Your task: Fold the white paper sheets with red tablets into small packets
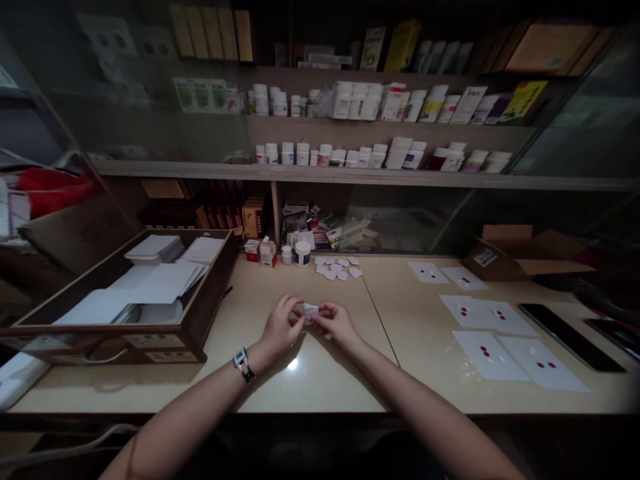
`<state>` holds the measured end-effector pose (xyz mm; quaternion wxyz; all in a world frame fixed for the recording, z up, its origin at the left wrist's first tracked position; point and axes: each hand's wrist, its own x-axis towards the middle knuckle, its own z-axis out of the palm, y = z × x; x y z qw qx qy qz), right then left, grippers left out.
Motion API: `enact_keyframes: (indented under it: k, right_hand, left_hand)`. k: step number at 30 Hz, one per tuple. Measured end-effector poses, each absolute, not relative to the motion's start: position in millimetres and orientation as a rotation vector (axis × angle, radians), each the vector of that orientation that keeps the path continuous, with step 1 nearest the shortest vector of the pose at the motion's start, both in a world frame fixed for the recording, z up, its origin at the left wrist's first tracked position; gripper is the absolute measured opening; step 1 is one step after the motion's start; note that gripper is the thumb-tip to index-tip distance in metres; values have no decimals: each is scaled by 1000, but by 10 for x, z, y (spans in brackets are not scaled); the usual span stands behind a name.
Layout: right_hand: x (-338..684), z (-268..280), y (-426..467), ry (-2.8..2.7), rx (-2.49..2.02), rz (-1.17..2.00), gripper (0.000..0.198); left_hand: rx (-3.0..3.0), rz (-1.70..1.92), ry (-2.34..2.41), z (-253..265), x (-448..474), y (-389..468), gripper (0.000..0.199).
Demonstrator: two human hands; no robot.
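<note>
Between both hands, a little above the table, is a small folded white paper packet (311, 310). My left hand (281, 325) pinches its left side, and a watch sits on that wrist. The fingers of my right hand (339, 323) are closed on its right side. Beyond the hands lies a cluster of similar folded paper packets (336, 268). To the right, several white paper squares (463, 340) lie flat, with dark red and white pills (484, 351) on them.
A wooden drawer (200, 333) with stacked white paper stands at the left. Small medicine boxes (268, 253) and a white bottle (303, 255) stand at the back. A black phone (570, 337) and an open cardboard box (505, 260) are at the right. Shelves of bottles rise behind.
</note>
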<state>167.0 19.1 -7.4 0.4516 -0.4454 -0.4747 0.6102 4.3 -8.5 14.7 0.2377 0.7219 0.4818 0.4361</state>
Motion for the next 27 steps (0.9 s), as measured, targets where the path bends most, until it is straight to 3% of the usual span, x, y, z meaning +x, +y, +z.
enact_keyframes:
  k: [12,19,27]
  right_hand:
    - [1694,-52,149,-1191,-1057,1621,40]
    - [1692,-71,159,-1096,-1080,1641,32]
    - [1689,-132,191,-1146,-1092,1621,37]
  left_hand:
    - [2203,1133,1266,136,1,-72,22]
    - [2184,1181,1233,139,31,-92,8]
    - [2166,1081,1275,115,31,-47,7]
